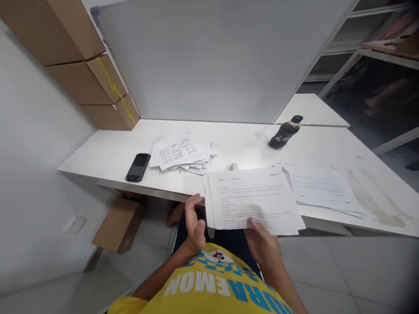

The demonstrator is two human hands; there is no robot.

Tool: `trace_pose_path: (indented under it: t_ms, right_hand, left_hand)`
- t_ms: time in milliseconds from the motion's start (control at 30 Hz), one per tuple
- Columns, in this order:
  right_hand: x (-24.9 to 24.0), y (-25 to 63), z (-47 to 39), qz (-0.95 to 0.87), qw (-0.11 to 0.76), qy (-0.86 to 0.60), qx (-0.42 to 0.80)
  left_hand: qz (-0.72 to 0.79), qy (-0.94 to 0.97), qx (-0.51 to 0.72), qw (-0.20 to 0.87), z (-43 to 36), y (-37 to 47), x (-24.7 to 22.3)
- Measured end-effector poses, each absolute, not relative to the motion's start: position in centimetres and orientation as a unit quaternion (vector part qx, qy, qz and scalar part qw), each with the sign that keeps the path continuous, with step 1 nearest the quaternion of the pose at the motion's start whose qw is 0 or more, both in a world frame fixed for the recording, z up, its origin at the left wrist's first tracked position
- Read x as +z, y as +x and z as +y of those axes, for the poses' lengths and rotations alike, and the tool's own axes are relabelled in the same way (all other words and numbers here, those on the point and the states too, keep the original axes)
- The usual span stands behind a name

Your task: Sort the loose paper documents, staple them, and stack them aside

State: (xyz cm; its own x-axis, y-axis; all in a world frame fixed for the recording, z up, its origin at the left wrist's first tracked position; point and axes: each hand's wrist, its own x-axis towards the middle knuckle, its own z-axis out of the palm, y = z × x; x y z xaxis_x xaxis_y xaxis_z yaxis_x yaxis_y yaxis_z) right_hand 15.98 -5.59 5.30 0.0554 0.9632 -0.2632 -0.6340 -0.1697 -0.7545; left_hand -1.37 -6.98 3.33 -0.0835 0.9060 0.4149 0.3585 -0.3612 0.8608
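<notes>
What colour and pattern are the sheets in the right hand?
The sheets are white with lines of dark print, best seen in the head view.

a white table (235, 138) carries a phone (138, 167), a paper pile (179, 153), stacked sheets (324, 188) and a bottle (283, 135).

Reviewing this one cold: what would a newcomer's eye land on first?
Probably the bright, lettered yellow shirt at the bottom of the view. Next come the printed sheets near the middle, held in the right hand, and the dark bottle on the white desk beyond them, toward the right.
</notes>
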Motion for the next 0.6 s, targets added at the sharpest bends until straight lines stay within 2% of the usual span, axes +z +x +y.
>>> trace_pose_path:
  t_ms: [133, 200, 300, 400, 500, 600]
  right_hand:
    - [5.9, 14.9, -5.5, -0.242, 0.591, -0.381, 0.668]
    - [6.0, 15.0, -5.1, -0.245, 0.596, -0.383, 0.661]
    - [5.7, 16.6, -3.6, -0.249, 0.646, -0.4, 0.601]
    - [5.0, 19.4, -1.1, -0.306, 0.689, -0.426, 0.5]
    - [4.0, 21.0, 1.6, -0.404, 0.655, -0.47, 0.433]
    - [2.8, 20.8, 3.5, -0.479, 0.608, -0.467, 0.427]
  left_hand:
    - [0.501, 0.429, 0.598, 0.454, -5.3, 0.1, 4.1]
    - [0.511, 0.402, 0.592, 0.476, -4.3, -0.2, 5.1]
    - [0.526, 0.428, 0.598, 0.426, -2.9, -1.8, 6.5]
    - [0.522, 0.525, 0.588, 0.326, -1.4, -3.5, 7.3]
    - [0.484, 0.623, 0.572, 0.224, 0.6, -4.1, 7.0]
    - [0.467, 0.644, 0.578, 0.185, 2.7, -3.8, 5.1]
